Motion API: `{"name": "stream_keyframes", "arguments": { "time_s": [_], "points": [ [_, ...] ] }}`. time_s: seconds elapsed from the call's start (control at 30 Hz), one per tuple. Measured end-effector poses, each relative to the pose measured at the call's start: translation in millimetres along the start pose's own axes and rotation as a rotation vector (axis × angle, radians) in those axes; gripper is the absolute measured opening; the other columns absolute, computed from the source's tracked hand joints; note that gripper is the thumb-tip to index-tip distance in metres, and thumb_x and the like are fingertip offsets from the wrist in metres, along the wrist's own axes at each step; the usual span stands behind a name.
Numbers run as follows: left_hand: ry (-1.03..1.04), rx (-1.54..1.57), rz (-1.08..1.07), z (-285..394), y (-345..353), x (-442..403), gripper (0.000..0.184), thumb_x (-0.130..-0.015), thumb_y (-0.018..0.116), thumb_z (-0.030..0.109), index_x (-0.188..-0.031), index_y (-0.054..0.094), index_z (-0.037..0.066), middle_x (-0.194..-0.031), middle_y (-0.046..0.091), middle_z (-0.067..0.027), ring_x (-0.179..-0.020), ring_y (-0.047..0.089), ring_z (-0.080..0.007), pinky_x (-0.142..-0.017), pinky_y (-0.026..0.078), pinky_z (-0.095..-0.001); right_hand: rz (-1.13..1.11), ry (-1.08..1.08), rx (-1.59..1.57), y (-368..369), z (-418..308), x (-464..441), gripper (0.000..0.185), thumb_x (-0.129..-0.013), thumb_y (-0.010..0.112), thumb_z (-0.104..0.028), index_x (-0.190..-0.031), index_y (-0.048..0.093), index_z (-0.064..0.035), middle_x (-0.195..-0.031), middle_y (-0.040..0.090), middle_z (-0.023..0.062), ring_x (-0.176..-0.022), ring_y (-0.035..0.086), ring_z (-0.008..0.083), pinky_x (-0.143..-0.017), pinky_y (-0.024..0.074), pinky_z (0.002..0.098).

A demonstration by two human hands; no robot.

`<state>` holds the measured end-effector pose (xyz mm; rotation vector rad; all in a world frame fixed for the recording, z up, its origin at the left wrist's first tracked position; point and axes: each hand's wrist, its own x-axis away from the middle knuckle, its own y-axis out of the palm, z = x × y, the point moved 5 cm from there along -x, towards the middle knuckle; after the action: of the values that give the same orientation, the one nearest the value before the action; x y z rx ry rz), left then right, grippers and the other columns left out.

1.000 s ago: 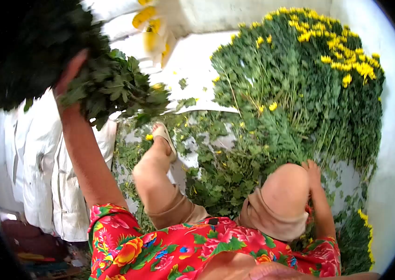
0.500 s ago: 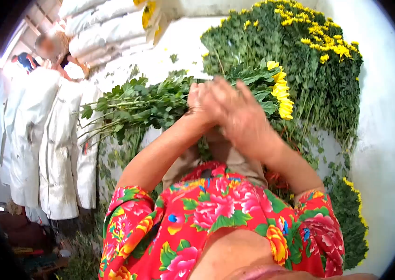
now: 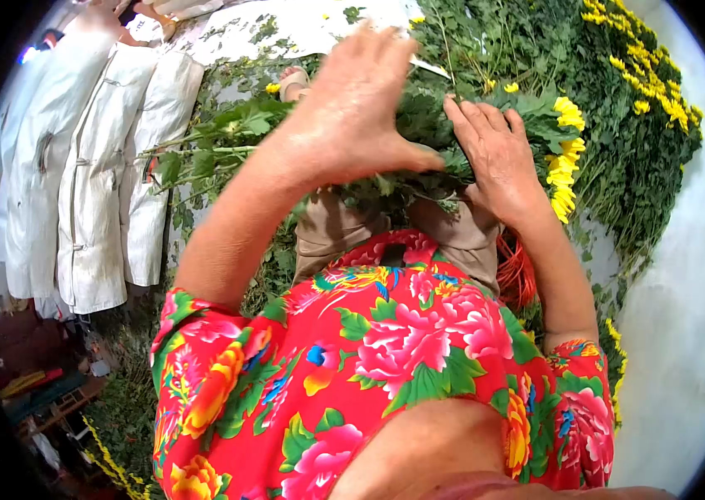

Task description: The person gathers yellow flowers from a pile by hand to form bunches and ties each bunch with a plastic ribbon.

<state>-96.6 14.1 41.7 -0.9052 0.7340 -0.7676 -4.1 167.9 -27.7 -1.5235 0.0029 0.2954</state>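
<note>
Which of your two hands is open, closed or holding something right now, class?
Left hand: open, fingers spread above the flower bunch.
Right hand: fingers laid over the bunch; whether it grips cannot be told.

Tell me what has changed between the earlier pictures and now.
The left hand has brought the leafy bunch in from the upper left and now spreads open over it, apparently having let go. The right hand has come up from lower right onto the bunch, near its yellow flowers. The white bundles lie as before.
</note>
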Motion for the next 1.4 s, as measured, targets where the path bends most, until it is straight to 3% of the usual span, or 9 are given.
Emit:
{"name": "stream_keyframes", "arguments": {
  "time_s": [0.17,0.3,0.53,0.63,0.8,0.97,1.1,1.2,1.4],
  "points": [
    [-0.074,-0.305,-0.145,-37.5,97.6,19.1,0.125,-0.052,0.093,0.037,-0.148,0.023,-0.004,-0.145,0.037,-0.0286,-0.14,0.03,-0.0446,-0.115,0.029,-0.0485,0.012,0.023,-0.041,2.7,0.3,8.7,0.089,-0.063,0.073,-0.003,-0.144,0.038,-0.0052,-0.137,0.049,0.0137,-0.128,0.045,0.0303,-0.109,0.0304,0.049],
    [-0.113,-0.311,-0.019,-33.1,103.2,12.5,0.082,-0.058,0.078,0.003,-0.134,0.047,0.001,-0.11,0.063,-0.023,-0.101,0.062,-0.0406,-0.09,0.049,-0.0452,0.077,0.076,-0.034,5.7,3.8,19.6,0.091,-0.06,0.073,-0.007,-0.144,0.039,-0.006,-0.139,0.048,0.0138,-0.133,0.042,0.0302,-0.112,0.028,0.0502],
    [-0.157,-0.345,-0.119,-27.5,104.7,13.2,0.059,-0.075,0.075,0.019,-0.129,0.054,0.006,-0.114,0.066,-0.0203,-0.099,0.066,-0.04,-0.082,0.053,-0.0439,0.435,-0.01,-0.304,-18.7,-16.6,62.2,0.047,-0.078,0.063,-0.011,-0.124,0.056,-0.003,-0.132,0.053,0.0165,-0.134,0.044,0.0305,-0.113,0.0308,0.0506],
    [-0.113,-0.403,-0.147,-26.7,102.3,16.6,0.077,-0.068,0.081,0.026,-0.131,0.046,0.0,-0.096,0.068,-0.0219,-0.086,0.067,-0.0417,-0.071,0.053,-0.0477,0.658,-0.17,-0.537,-18.2,-23.2,123.2,0.034,-0.076,0.069,-0.016,-0.109,0.067,-0.006,-0.114,0.065,0.0114,-0.117,0.061,0.0287,-0.093,0.0501,0.0451],
    [-0.037,-0.364,-0.189,-13.7,97.7,15.1,0.092,-0.069,0.08,0.018,-0.147,0.032,0.002,-0.126,0.058,-0.0252,-0.109,0.06,-0.0421,-0.088,0.049,-0.046,0.486,0.539,-0.291,53.1,55.0,244.3,0.026,-0.07,0.07,-0.005,-0.096,0.07,-0.0077,-0.086,0.068,0.0092,-0.07,0.064,0.0274,-0.063,0.0519,0.0395],
    [-0.115,-0.392,-0.203,-20.0,100.4,17.5,0.088,-0.071,0.079,0.019,-0.146,0.036,0.005,-0.112,0.065,-0.0222,-0.099,0.065,-0.0403,-0.084,0.051,-0.0461,-0.027,1.564,-0.256,189.2,167.3,363.5,0.026,-0.091,0.065,-0.028,-0.102,0.072,-0.0051,-0.085,0.072,0.0159,-0.081,0.069,0.033,-0.072,0.0537,0.0404],
    [-0.118,-0.351,-0.174,-22.1,86.1,21.6,0.079,-0.073,0.078,0.019,-0.142,0.041,0.005,-0.096,0.07,-0.0191,-0.09,0.068,-0.0395,-0.079,0.052,-0.046,-0.338,1.607,-0.36,262.6,183.4,379.4,0.027,-0.089,0.069,-0.027,-0.099,0.072,-0.0026,-0.089,0.072,0.012,-0.078,0.068,0.0284,-0.07,0.0526,0.0405],
    [-0.097,-0.322,-0.143,-22.2,82.4,24.4,0.076,-0.074,0.077,0.019,-0.14,0.044,0.004,-0.095,0.069,-0.0198,-0.091,0.067,-0.0395,-0.078,0.052,-0.0463,0.336,1.904,-1.279,264.0,169.8,382.9,0.028,-0.092,0.068,-0.028,-0.105,0.069,-0.0029,-0.088,0.068,0.0089,-0.068,0.058,0.021,-0.061,0.0502,0.0379],
    [-0.142,-0.352,-0.213,-27.4,83.1,22.1,0.074,-0.073,0.078,0.022,-0.136,0.047,0.0,-0.094,0.069,-0.0218,-0.089,0.067,-0.0404,-0.076,0.052,-0.0461,1.094,1.956,-1.142,197.5,184.5,506.2,0.026,-0.086,0.072,-0.027,-0.091,0.063,-0.0036,-0.075,0.056,0.0044,-0.062,0.05,0.0146,-0.054,0.0416,0.0291]
  ]
}}
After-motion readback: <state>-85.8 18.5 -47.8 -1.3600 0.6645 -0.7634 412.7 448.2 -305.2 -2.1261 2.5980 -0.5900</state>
